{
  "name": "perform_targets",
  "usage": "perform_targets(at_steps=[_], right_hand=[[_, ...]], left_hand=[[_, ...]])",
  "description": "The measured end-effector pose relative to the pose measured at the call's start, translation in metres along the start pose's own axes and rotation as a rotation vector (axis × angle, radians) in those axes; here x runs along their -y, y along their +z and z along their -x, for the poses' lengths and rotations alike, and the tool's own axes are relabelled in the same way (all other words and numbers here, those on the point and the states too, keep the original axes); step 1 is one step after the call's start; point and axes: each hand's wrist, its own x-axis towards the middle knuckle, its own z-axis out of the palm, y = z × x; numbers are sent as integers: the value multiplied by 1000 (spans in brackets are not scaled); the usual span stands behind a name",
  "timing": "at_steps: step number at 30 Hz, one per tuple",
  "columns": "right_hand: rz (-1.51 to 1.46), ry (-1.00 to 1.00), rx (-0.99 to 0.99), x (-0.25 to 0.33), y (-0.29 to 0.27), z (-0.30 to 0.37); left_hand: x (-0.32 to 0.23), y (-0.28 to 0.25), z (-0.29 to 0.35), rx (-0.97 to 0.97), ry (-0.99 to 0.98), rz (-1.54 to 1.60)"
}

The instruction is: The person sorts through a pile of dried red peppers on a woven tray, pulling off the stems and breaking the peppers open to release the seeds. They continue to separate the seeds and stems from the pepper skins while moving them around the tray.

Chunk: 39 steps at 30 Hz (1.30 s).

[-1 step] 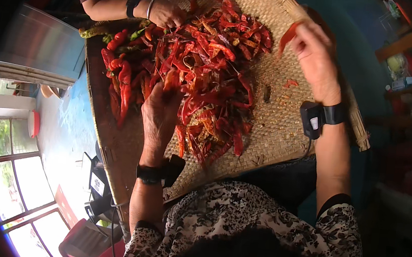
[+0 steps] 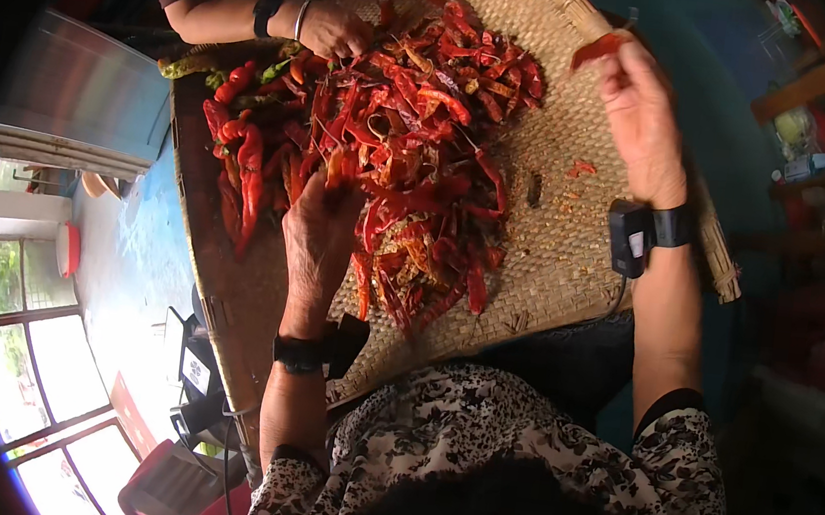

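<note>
Your right hand [image 2: 638, 120] pinches one red chili [image 2: 598, 48], unchanged; left hand [image 2: 319, 238] fingers dig half-curled in the chili pile [image 2: 414, 147], grip unclear.

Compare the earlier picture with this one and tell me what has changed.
Nothing visibly changed. The left hand rests in the heap of red chillies on the woven tray, the right hand holds one red chilli up at the tray's far rim, and another person's hand touches the heap from the far side.
</note>
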Motion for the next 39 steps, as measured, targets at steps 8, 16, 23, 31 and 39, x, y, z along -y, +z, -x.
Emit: perform_targets(at_steps=[8, 16, 23, 31, 39], right_hand=[[546, 262, 419, -19, 62, 35], [639, -56, 770, -61, 79, 71], [426, 536, 419, -14, 83, 59], [-210, 321, -143, -9, -3, 1], [545, 488, 560, -33, 74, 51]], left_hand=[[-4, 3, 13, 59, -46, 99], [-33, 24, 30, 355, 88, 36], [-20, 15, 37, 166, 59, -37], [4, 29, 28, 270, 163, -449], [16, 34, 16, 228, 156, -372]])
